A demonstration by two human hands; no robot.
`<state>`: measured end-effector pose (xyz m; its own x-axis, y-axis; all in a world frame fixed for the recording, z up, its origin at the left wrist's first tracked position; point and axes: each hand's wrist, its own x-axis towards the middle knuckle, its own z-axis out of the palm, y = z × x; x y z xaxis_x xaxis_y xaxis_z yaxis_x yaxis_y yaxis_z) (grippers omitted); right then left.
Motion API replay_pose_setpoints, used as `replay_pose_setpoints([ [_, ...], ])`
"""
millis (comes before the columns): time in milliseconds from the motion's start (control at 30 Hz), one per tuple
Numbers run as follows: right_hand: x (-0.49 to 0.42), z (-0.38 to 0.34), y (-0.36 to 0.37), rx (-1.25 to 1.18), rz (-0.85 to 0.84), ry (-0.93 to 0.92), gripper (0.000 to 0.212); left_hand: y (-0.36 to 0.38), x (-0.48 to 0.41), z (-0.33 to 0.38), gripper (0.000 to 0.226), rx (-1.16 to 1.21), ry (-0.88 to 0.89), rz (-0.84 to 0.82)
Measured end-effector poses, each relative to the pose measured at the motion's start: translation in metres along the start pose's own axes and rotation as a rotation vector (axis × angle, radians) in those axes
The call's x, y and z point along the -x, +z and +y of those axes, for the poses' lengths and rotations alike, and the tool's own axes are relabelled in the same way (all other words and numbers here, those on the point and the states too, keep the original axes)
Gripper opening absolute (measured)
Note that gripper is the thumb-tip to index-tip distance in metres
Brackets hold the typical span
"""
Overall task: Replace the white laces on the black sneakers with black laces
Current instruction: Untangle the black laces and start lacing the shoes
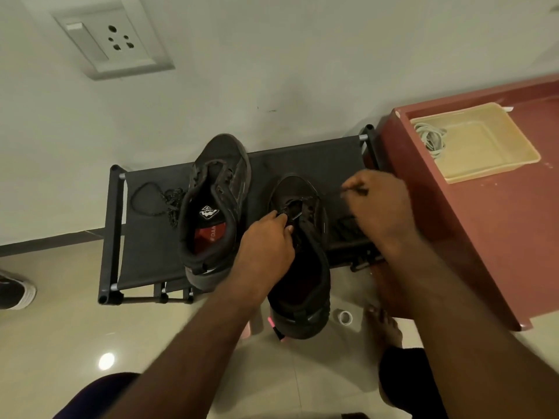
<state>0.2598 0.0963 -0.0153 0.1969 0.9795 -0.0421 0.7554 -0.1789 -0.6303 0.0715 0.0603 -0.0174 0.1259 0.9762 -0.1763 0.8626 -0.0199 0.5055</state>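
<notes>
Midway through relacing: left hand (pixel 266 243) pinches the black lace (pixel 286 210) at the sneaker (pixel 305 276) beneath it; right hand (pixel 384 207) pinches its free end, held out sideways; next, likely threading another eyelet.

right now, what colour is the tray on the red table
Cream-beige. The tray shows best in the head view, with white laces coiled inside.

Matt black cloth rack (pixel 302 158) on glossy floor tiles (pixel 60 297); beside the rack, a smooth cream plastic tray (pixel 496 164).
</notes>
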Motion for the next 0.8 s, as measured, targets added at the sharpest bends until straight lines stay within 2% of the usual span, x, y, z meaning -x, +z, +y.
replay_pose_setpoints([
  [100, -0.003, 0.007, -0.031, -0.112, 0.384, 0.061, 0.014, 0.004, 0.000, 0.001, 0.027, 0.020, -0.005, 0.030],
  [167, -0.004, 0.012, -0.037, -0.288, 0.509, 0.163, 0.013, 0.006, -0.001, 0.000, 0.026, 0.033, -0.013, 0.046],
  [200, -0.004, 0.012, -0.037, -0.300, 0.468, 0.196, 0.015, 0.007, -0.001, 0.001, 0.026, 0.047, -0.023, 0.053],
  [233, -0.003, 0.010, -0.032, -0.242, 0.328, 0.208, 0.019, 0.008, -0.002, 0.000, 0.025, 0.071, -0.040, 0.057],
  [300, 0.004, 0.002, -0.019, -0.080, -0.062, 0.194, 0.037, 0.008, -0.004, -0.002, 0.025, 0.146, -0.091, 0.072],
  [367, 0.015, -0.014, -0.008, -0.053, -0.274, 0.174, 0.051, 0.006, -0.007, -0.004, 0.027, 0.260, -0.158, 0.103],
  [500, 0.016, -0.028, 0.004, -0.257, -0.364, 0.155, 0.051, 0.003, -0.014, -0.010, 0.031, 0.340, -0.202, 0.158],
  [600, 0.013, -0.025, 0.006, -0.368, -0.380, 0.184, 0.045, 0.003, -0.024, -0.009, 0.032, 0.178, -0.135, 0.170],
  [700, 0.003, -0.017, 0.010, -0.434, -0.370, 0.279, 0.025, -0.001, -0.042, -0.002, 0.032, 0.003, -0.099, 0.106],
  [767, -0.001, -0.016, 0.015, -0.481, -0.368, 0.345, 0.025, -0.004, -0.054, 0.001, 0.025, -0.095, -0.085, 0.070],
  [800, 0.001, -0.017, 0.018, -0.450, -0.354, 0.310, 0.029, -0.006, -0.058, 0.002, 0.022, -0.131, -0.083, 0.055],
])
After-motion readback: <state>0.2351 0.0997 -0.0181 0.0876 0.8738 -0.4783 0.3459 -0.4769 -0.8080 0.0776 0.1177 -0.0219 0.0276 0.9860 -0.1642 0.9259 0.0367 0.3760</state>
